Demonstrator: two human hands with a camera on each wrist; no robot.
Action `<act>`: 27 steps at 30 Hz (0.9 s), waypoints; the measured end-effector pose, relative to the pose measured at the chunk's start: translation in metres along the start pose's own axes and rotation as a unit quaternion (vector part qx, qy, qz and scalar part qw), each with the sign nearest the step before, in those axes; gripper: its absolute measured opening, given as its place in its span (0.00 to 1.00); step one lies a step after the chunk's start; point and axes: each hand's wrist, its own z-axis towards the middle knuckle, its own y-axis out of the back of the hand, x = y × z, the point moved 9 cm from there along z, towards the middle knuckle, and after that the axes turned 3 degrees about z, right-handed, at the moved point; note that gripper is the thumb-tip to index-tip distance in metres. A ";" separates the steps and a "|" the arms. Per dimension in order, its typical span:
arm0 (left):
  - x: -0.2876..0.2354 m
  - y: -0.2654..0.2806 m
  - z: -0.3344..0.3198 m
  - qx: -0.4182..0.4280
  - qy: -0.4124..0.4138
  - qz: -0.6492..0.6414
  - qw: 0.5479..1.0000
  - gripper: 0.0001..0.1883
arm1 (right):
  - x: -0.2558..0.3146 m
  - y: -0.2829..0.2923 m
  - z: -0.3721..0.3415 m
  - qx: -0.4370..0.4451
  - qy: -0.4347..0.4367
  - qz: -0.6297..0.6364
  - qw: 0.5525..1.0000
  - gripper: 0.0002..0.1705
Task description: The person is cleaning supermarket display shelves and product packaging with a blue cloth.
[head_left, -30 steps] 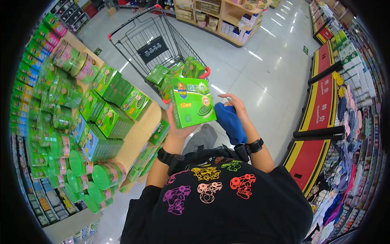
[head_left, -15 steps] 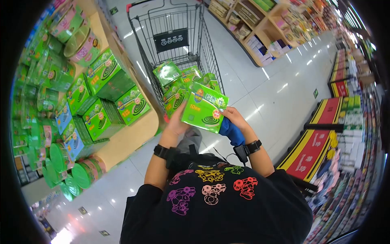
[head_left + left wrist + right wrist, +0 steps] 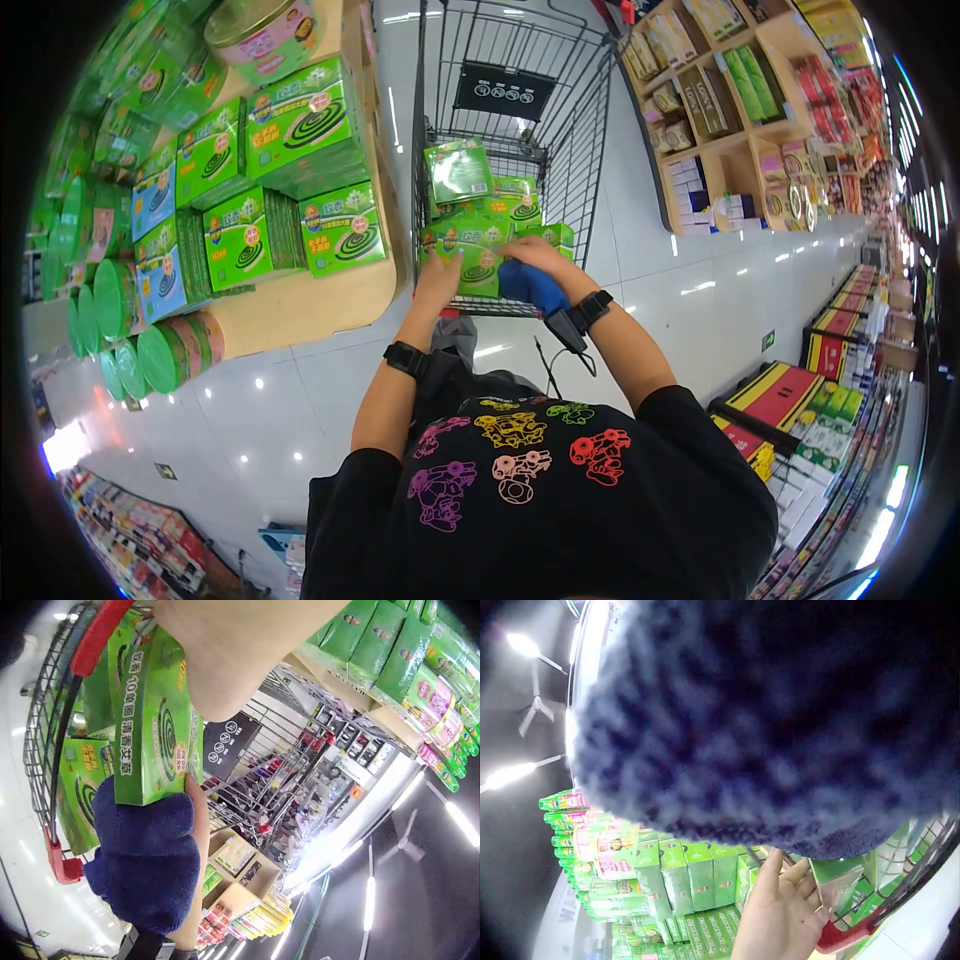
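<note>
A green box of mosquito coils (image 3: pixel 470 262) is low over the near end of the shopping cart, between my two hands. My left hand (image 3: pixel 438 283) holds its left side, and in the right wrist view the fingers (image 3: pixel 802 889) of that hand lie along the box. With a blue cloth (image 3: pixel 533 290) bunched in it, my right hand (image 3: pixel 538 255) is at the box's right side. The left wrist view shows the cloth (image 3: pixel 146 855) pressed up against the box's end (image 3: pixel 154 727). Several more green boxes (image 3: pixel 460 172) lie in the cart beneath and beyond.
The wire shopping cart (image 3: pixel 505 90) stands ahead of me. On the left a wooden display (image 3: pixel 300 315) bears stacked coil boxes and round tubs (image 3: pixel 165 358). A wooden shelf unit (image 3: pixel 720 150) is beyond the cart on the right; red and yellow promotion bins (image 3: pixel 770 395) line the right side.
Both hands have moved forward and down with the box, from in front of my body to the cart. The right hand has come onto the box's side. The head view has turned.
</note>
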 end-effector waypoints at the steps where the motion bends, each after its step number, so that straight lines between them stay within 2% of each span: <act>1: 0.007 -0.003 0.003 -0.014 0.009 0.016 1.000 0.32 | -0.008 -0.002 0.008 0.006 -0.033 -0.006 0.999 0.21; 3: 0.012 -0.006 0.005 -0.041 0.026 0.050 0.998 0.36 | -0.011 -0.002 0.017 -0.010 -0.022 -0.072 0.997 0.22; 6: 0.023 -0.025 0.005 0.056 0.098 0.050 0.992 0.49 | -0.015 -0.003 0.022 -0.043 -0.022 -0.190 0.981 0.24; 7: 0.024 -0.025 0.006 0.032 0.094 0.074 0.992 0.48 | -0.014 -0.005 0.021 -0.055 -0.024 -0.232 0.971 0.25; 9: 0.020 -0.021 0.001 -0.017 0.086 0.122 0.989 0.47 | -0.006 -0.012 0.014 -0.052 -0.033 -0.232 0.971 0.25; 12: 0.020 -0.023 -0.001 0.053 0.097 0.109 0.988 0.50 | 0.002 -0.027 0.008 -0.056 0.001 -0.268 0.962 0.25; 15: 0.019 -0.030 0.003 0.099 0.063 0.026 0.993 0.52 | 0.000 -0.036 0.003 -0.068 0.012 -0.292 0.954 0.23; 18: -0.011 -0.022 -0.008 0.015 -0.053 0.145 0.988 0.49 | -0.001 -0.042 -0.002 -0.068 0.005 -0.313 0.947 0.23; 21: -0.018 -0.023 -0.026 0.052 -0.043 0.040 0.997 0.45 | 0.001 -0.047 -0.012 -0.080 -0.003 -0.339 0.937 0.23; 22: -0.035 -0.012 -0.042 0.053 -0.085 0.004 0.995 0.41 | 0.004 -0.049 -0.018 -0.088 -0.007 -0.347 0.934 0.23; 25: -0.046 -0.001 -0.061 0.018 -0.217 -0.069 0.974 0.37 | 0.020 -0.048 -0.044 -0.186 0.038 -0.342 0.920 0.21; 27: -0.041 0.013 -0.085 0.063 -0.165 -0.043 0.983 0.37 | 0.032 -0.050 -0.066 -0.210 0.033 -0.334 0.918 0.21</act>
